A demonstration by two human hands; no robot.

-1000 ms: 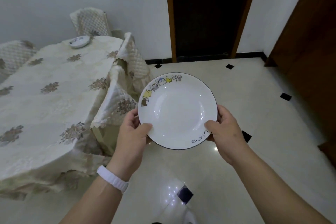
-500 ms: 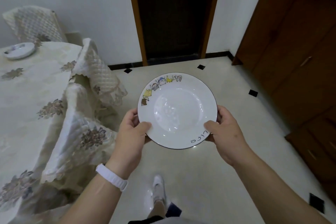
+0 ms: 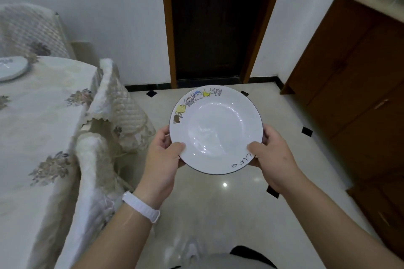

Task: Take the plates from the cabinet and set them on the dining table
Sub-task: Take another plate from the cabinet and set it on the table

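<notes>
I note my left hand [image 3: 160, 155] and right hand [image 3: 274, 157] each gripping the rim of one plate [image 3: 215, 130], thumbs on top, carried over the floor. Far to their left another plate [image 3: 12, 67] already sits on the table [image 3: 32, 120]; this one remains to be set down.

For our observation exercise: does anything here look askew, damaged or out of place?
Nothing stands out. The white round ceramic plate with cartoon rim is intact, gripped at opposite edges by the left hand and right hand. Another white plate sits on the cream floral-clothed dining table.
</notes>
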